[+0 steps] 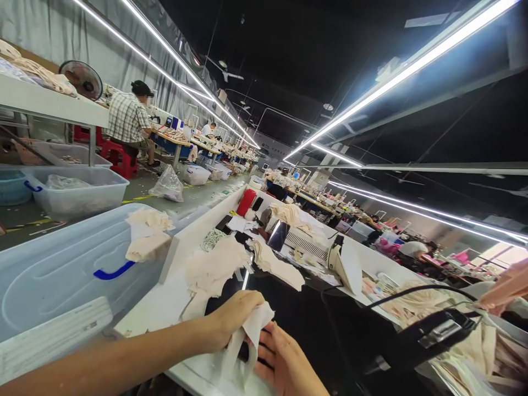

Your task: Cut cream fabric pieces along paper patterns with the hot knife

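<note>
My left hand [233,319] is closed on an off-white fabric piece [259,322], which hangs down in a loop below the fingers. On the other side my right hand [284,355] has its fingers curled by the same fabric, the thumb at its edge. Both hands are over the near edge of a black glossy work surface [313,313]. Just beyond them lies a stack of beige cut fabric pieces [218,264]. A further cut piece [278,264] rests to the right of that stack.
A phone [279,235] leans near a slotted white box [307,245]. A black cabled device [429,341] is at right, beside heaped fabric [487,352]. On the left stands a lidded plastic bin [61,264] with fabric on top. A person [126,118] sits at a sewing machine.
</note>
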The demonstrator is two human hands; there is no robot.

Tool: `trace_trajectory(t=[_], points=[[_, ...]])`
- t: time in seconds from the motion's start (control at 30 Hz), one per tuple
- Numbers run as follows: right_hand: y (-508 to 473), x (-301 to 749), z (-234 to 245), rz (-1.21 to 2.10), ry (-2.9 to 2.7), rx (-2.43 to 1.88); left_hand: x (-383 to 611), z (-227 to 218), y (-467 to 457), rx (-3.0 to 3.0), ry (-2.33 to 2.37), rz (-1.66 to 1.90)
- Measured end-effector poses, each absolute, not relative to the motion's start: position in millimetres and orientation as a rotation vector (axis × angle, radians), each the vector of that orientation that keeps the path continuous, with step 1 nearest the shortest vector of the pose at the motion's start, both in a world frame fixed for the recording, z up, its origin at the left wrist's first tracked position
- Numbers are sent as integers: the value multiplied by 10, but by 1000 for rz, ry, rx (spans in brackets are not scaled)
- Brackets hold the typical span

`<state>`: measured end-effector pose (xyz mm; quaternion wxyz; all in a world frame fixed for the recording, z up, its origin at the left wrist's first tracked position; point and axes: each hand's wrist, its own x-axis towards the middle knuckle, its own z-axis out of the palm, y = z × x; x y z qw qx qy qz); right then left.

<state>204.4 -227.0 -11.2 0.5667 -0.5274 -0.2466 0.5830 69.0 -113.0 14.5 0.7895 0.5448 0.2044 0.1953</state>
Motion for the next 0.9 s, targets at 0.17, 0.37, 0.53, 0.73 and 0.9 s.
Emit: trace_trajectory(t=[0.17,0.37,0.53,0.73,0.9], points=[[-2274,2010,-101,1251,-660,-1207,654,159,-1191,1245,425,462],[-2395,2078,5,1091,-681,-1285,614,29,-1306,1372,430,351],[-2597,2109,42,1087,-720,-1405,677,-78,-1434,1439,395,324],[-2712,2125,12,1058,-771,-1389,753,-28,-1530,1464,409,315],[-2700,2128,-14,1121,-739,-1318,728,48,-1532,1514,472,346]])
